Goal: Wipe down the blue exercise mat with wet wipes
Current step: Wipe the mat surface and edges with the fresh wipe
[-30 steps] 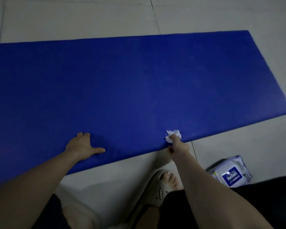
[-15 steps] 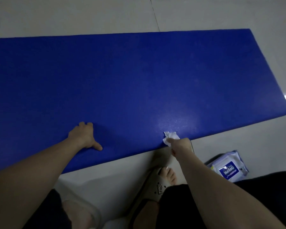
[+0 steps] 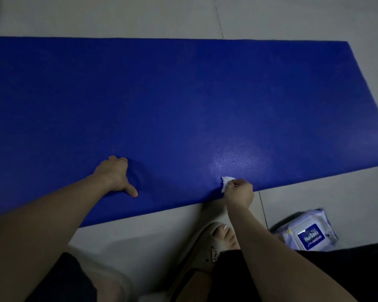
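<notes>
1. Right grip (image 3: 239, 191), in the head view, was closed on a crumpled white wet wipe (image 3: 227, 182). It pinched the wipe at the fingertips against the near edge of the blue exercise mat (image 3: 183, 101).
2. Left grip (image 3: 115, 174) held nothing. We had it pressed down on the mat, well to the left of the wipe, with the thumb splayed toward us. How far its fingers were bent we could not tell from that angle.
3. The mat lay unrolled on the tiled floor (image 3: 118, 16), its left end out of frame. A paler sheen (image 3: 234, 162) showed just beyond the wipe, and we took it for a damp patch.
4. The pack of wipes (image 3: 308, 235) lay on the floor beside our right forearm, apart from the mat.
5. We judged the wiping to be under way but early, since most of the mat looked matte and dry.
6. The next stroke called for more of the wipe spread flat on the mat and for steady pressure. The left grip needed to brace so the mat would not creep.
</notes>
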